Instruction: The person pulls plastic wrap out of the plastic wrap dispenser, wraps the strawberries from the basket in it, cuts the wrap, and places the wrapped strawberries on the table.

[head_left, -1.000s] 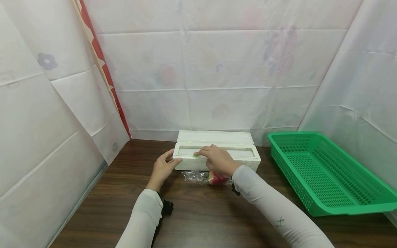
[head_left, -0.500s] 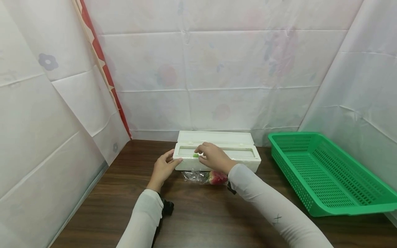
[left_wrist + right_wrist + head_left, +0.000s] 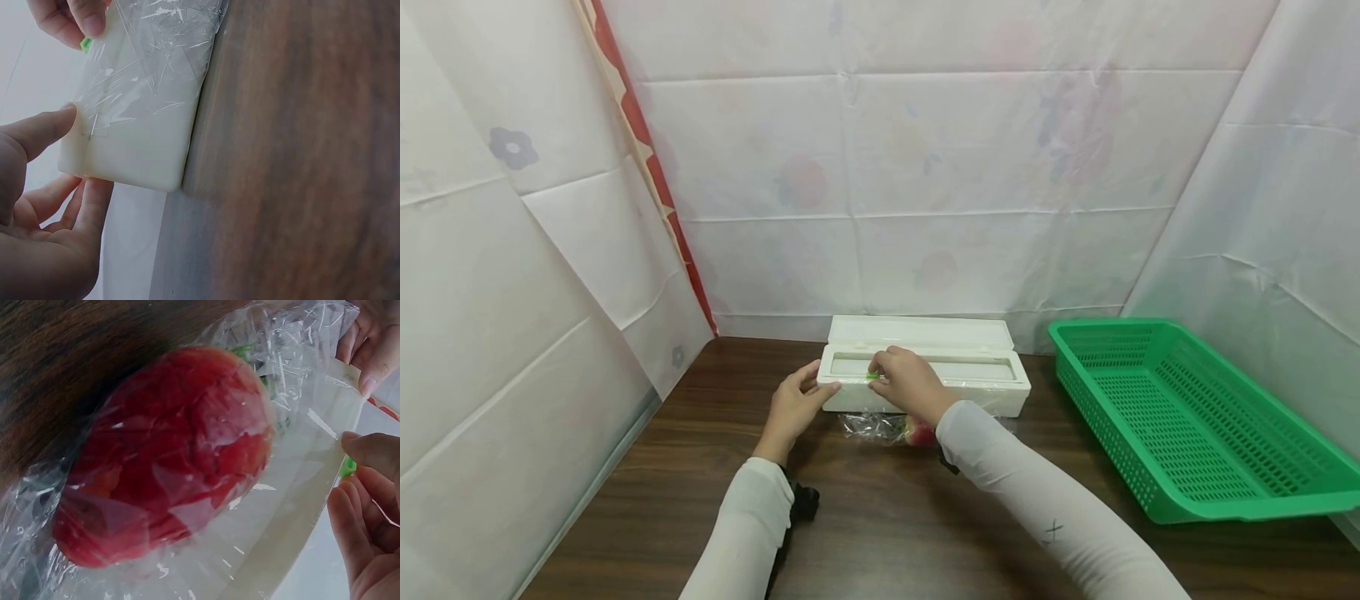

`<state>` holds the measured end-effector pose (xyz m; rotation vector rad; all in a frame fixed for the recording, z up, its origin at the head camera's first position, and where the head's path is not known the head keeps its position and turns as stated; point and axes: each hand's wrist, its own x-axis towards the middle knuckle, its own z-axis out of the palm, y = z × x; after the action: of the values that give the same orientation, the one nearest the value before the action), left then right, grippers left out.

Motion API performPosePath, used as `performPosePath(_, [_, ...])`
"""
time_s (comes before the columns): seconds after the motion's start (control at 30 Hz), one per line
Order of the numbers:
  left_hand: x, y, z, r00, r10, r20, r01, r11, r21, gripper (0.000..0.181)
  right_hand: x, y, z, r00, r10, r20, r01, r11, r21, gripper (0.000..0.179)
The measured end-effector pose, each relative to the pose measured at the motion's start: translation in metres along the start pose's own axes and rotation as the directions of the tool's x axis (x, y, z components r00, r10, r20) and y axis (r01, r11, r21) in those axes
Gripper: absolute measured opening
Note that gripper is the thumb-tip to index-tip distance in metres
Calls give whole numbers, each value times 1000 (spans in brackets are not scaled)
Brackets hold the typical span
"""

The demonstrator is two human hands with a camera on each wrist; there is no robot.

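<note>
Head view: left hand (image 3: pixel 793 410) grips cling-film dispenser (image 3: pixel 859 397); green slider (image 3: pixel 872 375) sits newly pinched in right hand (image 3: pixel 912 383), seemingly under control.

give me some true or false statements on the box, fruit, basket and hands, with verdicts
1. The box has its lid open. True.
2. The left hand is at the box's right end. False: the left hand is at the left end.
3. The right hand is at the green tab. True.
4. Clear film covers the red fruit. True.
5. The basket stands left of the box. False: the basket stands right of it.
</note>
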<state>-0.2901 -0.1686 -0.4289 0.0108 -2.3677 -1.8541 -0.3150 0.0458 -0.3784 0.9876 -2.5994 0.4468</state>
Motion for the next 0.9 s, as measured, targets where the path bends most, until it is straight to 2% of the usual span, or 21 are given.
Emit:
performPosePath(0.3, [2,0,-1,1000,0,-5,1,1000,15,70,0,0,0,1000,-24,-13,23,1000,-9,14])
performPosePath(0.6, [1,2,-3,1000,-3,-4,3,1000,24,69,-2,-1,1,994,-89,-56,88,996,-14,16])
performPosePath(0.9, [1,1,-1,1000,-9,-2,9,1000,20,69,-1,-1,1,996,-87,-31,86,995,-52,19])
